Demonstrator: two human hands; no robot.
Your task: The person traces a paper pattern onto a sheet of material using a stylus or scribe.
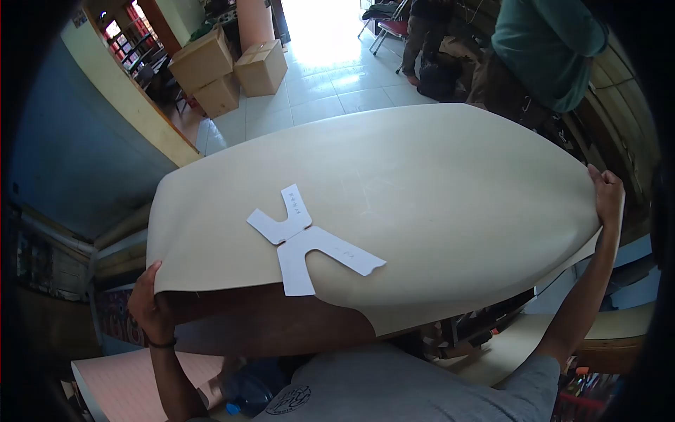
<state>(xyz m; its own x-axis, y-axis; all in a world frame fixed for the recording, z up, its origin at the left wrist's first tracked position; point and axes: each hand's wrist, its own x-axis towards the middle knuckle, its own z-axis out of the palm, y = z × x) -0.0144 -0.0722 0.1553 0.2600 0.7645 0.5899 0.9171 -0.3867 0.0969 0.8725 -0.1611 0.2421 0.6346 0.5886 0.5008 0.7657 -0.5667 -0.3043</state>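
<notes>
A large cream sheet, which looks like leather or vinyl (450, 183), spreads over a table in front of me, its edges hanging down. My left hand (149, 304) is closed on its near left corner, with the thumb on top. At the far right edge, my right hand (607, 195) grips the same sheet between thumb and fingers. Two white pattern pieces lie on the sheet left of centre, touching each other. The upper one is Y-shaped (299, 216) with handwriting on it; the lower one is a wider forked shape (330, 245), one leg reaching past the sheet's near edge.
Brown table surface (274, 320) shows under the near edge. A pink roll (126, 387) and a blue-tinted bottle (249, 387) are low at left. Cardboard boxes (261, 68) stand beyond the table. A person in a green top (541, 49) is at the far right, another person's legs beside.
</notes>
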